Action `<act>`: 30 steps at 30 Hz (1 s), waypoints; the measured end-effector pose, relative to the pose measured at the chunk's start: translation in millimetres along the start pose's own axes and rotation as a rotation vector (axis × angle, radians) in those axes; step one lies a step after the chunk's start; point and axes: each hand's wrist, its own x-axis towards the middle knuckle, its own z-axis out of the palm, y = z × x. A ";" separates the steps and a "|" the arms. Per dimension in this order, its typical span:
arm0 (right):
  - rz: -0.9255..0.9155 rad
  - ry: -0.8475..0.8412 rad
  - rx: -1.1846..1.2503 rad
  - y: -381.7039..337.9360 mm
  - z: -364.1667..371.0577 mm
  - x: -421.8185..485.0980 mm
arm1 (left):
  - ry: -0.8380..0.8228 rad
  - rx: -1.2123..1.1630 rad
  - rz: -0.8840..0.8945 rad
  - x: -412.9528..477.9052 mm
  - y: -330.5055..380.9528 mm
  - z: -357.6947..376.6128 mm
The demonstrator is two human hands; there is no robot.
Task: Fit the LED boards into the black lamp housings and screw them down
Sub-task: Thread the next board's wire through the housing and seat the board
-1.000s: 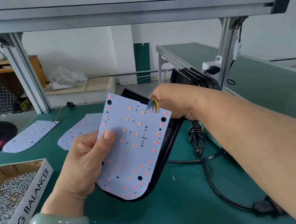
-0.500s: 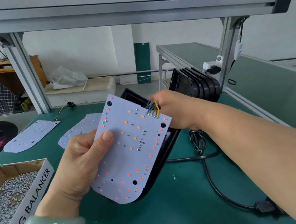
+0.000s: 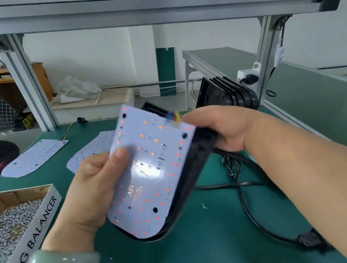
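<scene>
- Desk with a green mat (image 3: 209,258) carries a white-sided cardboard box of silver screws (image 3: 36,230) at its left edge.
- Stack of black finned lamp housings (image 3: 230,93) stands near the far right edge.
- Black rounded lamp housing (image 3: 196,157) is held tilted above the desk's middle, with the right hand (image 3: 224,128) curled round its upper end.
- White LED board with red and orange dots (image 3: 152,179) leans on the housing's face. The left hand (image 3: 93,188) pinches its left edge, thumb on top.
- Two spare white boards (image 3: 34,156) lie flat toward the far left corner.
</scene>
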 end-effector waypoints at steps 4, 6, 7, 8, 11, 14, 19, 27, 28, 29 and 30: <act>-0.104 0.051 0.349 25.1 2.4 9.3 | 0.043 -0.134 -0.032 3.7 -5.2 -2.0; -0.209 0.160 0.182 39.3 16.0 17.0 | 0.034 -0.214 -0.100 5.5 -8.9 -0.6; -0.270 0.206 0.072 44.7 20.8 20.4 | 0.030 -0.240 -0.134 6.3 -11.6 -0.2; -0.306 0.265 -0.028 47.3 23.6 22.5 | 0.034 -0.269 -0.158 7.0 -13.4 0.0; -0.374 0.490 -0.452 45.6 23.8 24.5 | 0.096 -0.379 -0.240 10.6 -20.0 -2.8; -0.391 0.601 -0.860 45.3 19.7 26.8 | 0.119 -0.404 -0.246 10.9 -21.0 -4.0; -0.272 0.701 -1.068 48.7 9.8 30.3 | 0.117 -0.283 -0.119 9.7 -19.3 0.4; -0.264 0.802 -0.722 52.2 -5.0 33.4 | 0.132 -0.073 -0.136 16.8 -22.9 3.4; -0.313 0.762 -0.522 53.1 -0.8 32.6 | 0.173 -0.033 -0.145 17.9 -24.7 3.4; -0.361 0.699 -0.287 54.2 3.1 30.6 | 0.219 0.023 -0.143 18.9 -26.6 3.9; -0.378 0.614 -0.063 56.7 5.5 28.8 | 0.265 0.091 -0.134 20.5 -28.6 4.6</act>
